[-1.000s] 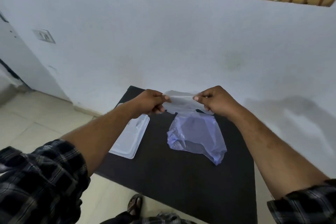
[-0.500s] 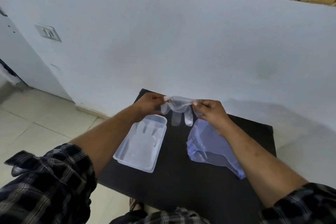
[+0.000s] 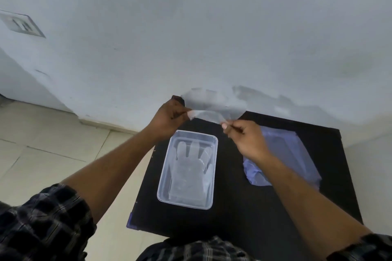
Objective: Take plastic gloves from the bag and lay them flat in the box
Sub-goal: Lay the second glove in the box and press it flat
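Note:
A thin clear plastic glove point(image 3: 212, 106) is stretched in the air between my hands, past the far end of the box. My left hand point(image 3: 167, 116) pinches its left edge, and my right hand point(image 3: 244, 140) pinches its right edge. Below them a clear rectangular plastic box point(image 3: 163, 169) stands on the black table, with a clear glove point(image 3: 188, 169) lying flat inside, fingers pointing away from me. The pale blue plastic bag point(image 3: 297, 154) lies on the table to the right, partly hidden by my right forearm.
The small black table point(image 3: 254, 214) stands against a white wall point(image 3: 191, 27). Tiled floor point(image 3: 42, 150) lies to the left, and a wall switch plate point(image 3: 21, 24) sits at the upper left. My checked sleeves fill the lower corners.
The view has tilted down and closer over the table. The glove between my hands has swung up from hanging and now spreads out beyond the box's far end.

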